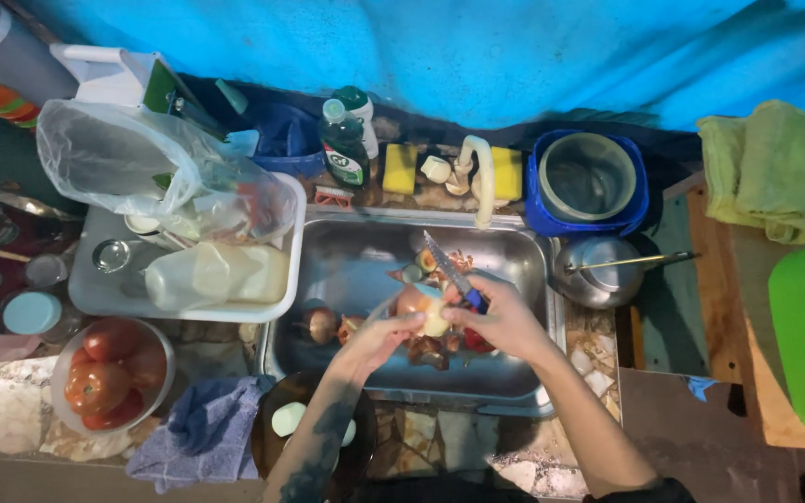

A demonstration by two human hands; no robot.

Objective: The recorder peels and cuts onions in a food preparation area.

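A partly peeled onion [418,307], brown skin over a pale exposed side, sits just below the frame's centre, above the sink. A blue-handled knife [452,272] slants beside it, blade pointing upper left.

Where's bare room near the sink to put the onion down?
Bare sink floor at back left, between the white tray and the knife; more along the front wall. Crowded: onion peels under both hands, sponges behind the tap.

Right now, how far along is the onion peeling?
Done: peeled pieces lie on the dark plate, and skins are in the sink. In hand: left hand holds an onion, right hand the knife. Left: one unpeeled onion.
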